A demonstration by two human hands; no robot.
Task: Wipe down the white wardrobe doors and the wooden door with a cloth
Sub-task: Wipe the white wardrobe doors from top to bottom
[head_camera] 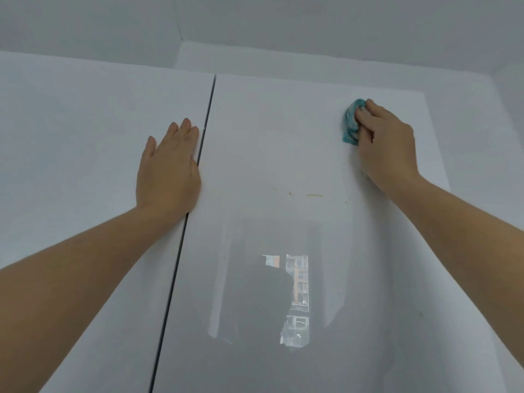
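Two glossy white wardrobe doors fill the view, split by a dark vertical gap. My right hand [388, 146] grips a bunched teal cloth [351, 120] and holds it against the upper right part of the right door [283, 137]. My left hand [167, 168] lies flat with straight fingers on the left door [71, 151], its edge right beside the gap. A few small yellowish marks [313, 195] sit on the right door, below and left of the cloth. The wooden door is out of sight.
The white ceiling [255, 21] meets the wardrobe top just above the doors. A side wall [487, 123] runs along the right door's far edge. A window's reflection [295, 302] shows low on the right door.
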